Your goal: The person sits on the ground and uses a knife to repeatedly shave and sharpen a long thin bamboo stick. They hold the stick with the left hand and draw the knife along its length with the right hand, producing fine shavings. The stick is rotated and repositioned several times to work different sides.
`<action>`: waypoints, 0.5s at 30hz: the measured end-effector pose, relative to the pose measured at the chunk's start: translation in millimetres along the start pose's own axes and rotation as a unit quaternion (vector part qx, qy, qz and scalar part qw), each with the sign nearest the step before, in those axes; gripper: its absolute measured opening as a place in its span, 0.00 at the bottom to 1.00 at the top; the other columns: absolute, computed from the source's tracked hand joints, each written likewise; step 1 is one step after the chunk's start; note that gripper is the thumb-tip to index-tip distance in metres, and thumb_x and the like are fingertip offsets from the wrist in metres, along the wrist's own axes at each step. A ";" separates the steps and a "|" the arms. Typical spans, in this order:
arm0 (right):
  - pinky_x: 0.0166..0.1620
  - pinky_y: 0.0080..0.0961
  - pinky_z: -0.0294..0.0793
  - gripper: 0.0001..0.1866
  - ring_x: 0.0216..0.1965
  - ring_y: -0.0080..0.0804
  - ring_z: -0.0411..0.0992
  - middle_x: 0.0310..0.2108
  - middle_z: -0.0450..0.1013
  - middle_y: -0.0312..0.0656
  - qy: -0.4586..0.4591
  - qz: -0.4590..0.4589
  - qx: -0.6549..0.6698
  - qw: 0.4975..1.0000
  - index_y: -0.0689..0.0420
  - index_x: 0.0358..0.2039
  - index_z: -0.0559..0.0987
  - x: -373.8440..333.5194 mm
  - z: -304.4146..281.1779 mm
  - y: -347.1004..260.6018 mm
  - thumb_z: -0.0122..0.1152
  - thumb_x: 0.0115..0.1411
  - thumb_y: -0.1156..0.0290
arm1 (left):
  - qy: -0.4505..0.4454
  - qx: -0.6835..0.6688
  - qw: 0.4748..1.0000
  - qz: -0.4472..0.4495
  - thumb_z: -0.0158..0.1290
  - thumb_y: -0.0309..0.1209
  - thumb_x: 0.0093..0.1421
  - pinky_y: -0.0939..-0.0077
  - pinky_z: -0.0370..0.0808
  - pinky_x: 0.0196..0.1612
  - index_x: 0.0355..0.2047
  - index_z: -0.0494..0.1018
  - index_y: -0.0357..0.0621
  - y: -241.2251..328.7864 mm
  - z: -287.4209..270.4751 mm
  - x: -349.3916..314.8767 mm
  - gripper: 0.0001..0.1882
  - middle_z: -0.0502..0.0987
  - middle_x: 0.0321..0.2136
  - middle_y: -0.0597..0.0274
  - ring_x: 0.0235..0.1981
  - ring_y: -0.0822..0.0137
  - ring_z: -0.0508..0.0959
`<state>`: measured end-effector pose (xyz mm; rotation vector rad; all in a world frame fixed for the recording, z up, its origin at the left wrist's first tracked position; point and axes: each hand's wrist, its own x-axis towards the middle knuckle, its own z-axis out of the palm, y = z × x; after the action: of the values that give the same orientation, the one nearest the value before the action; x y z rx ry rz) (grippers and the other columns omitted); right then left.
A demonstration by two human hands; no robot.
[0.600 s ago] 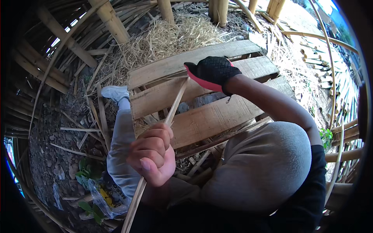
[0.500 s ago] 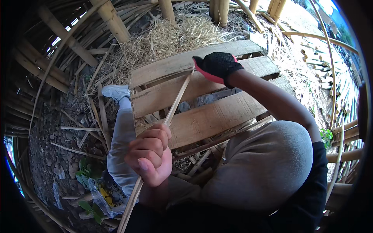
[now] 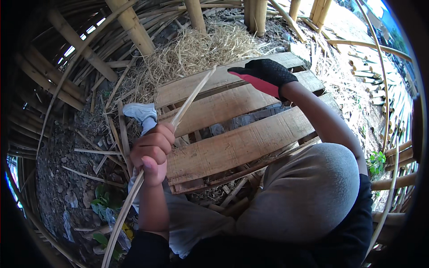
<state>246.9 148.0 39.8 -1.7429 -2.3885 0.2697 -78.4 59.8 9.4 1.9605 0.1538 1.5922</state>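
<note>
A long, pale bamboo strip (image 3: 193, 96) runs slantwise from the lower left edge up over the slatted wooden platform (image 3: 232, 147). My bare left hand (image 3: 153, 152) is wrapped round it near its middle, thumb toward me. Below the fist the strip looks like thin lengths lying side by side. My right hand (image 3: 263, 77), in a black glove with a red-pink palm side, hovers over the far boards. Its fingers reach leftward, a little to the right of the strip's upper tip and apart from it. Nothing shows in that hand.
Dry shavings (image 3: 210, 47) are heaped behind the platform. Bamboo posts (image 3: 195, 18) stand at the back, with stacked bamboo (image 3: 389, 107) on the right. My grey-trousered knee (image 3: 313, 187) is close by the platform's near edge. Loose sticks (image 3: 96, 152) litter the ground at left.
My left hand has moved down and left with the bamboo strip. My right hand has come off the strip's upper end and shifted slightly right. The view has tilted a little.
</note>
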 end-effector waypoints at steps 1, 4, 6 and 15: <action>0.54 0.41 0.74 0.31 0.46 0.48 0.77 0.43 0.78 0.52 -0.029 -0.016 -0.007 0.999 0.54 0.50 0.81 -3.8 -7.3 -13.4 0.42 0.70 0.40 | -0.003 0.025 1.000 -0.007 0.41 0.48 0.73 0.61 0.69 0.34 0.14 0.58 0.45 -6.5 -1.8 0.1 0.31 0.64 0.17 0.65 0.22 0.64 0.66; 0.54 0.40 0.75 0.21 0.52 0.47 0.76 0.51 0.76 0.48 0.019 -0.109 0.034 0.993 0.44 0.55 0.77 5.1 36.4 -1.9 0.48 0.71 0.47 | -0.076 0.071 0.992 -0.078 0.37 0.49 0.75 0.45 0.68 0.58 0.20 0.61 0.43 -12.4 -9.5 -5.5 0.29 0.68 0.22 0.62 0.34 0.57 0.76; 0.48 0.40 0.78 0.17 0.47 0.46 0.78 0.49 0.77 0.46 0.054 -0.160 0.000 0.986 0.43 0.54 0.78 -7.7 34.1 -25.6 0.49 0.71 0.55 | -0.083 0.039 0.989 -0.119 0.38 0.48 0.75 0.40 0.59 0.67 0.22 0.63 0.42 -17.2 -6.4 -13.3 0.27 0.69 0.23 0.60 0.42 0.53 0.79; 0.45 0.39 0.79 0.25 0.42 0.44 0.80 0.42 0.81 0.44 0.026 -0.140 0.112 0.983 0.49 0.54 0.79 -25.7 55.1 -91.6 0.52 0.68 0.44 | 0.007 0.251 0.952 -0.173 0.45 0.54 0.70 0.63 0.69 0.55 0.43 0.63 0.37 -3.8 5.2 -23.2 0.27 0.69 0.39 0.56 0.38 0.59 0.74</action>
<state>156.8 93.7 8.2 -1.2841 -2.4202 0.4269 -78.9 50.5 -12.8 2.1320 0.9373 1.4227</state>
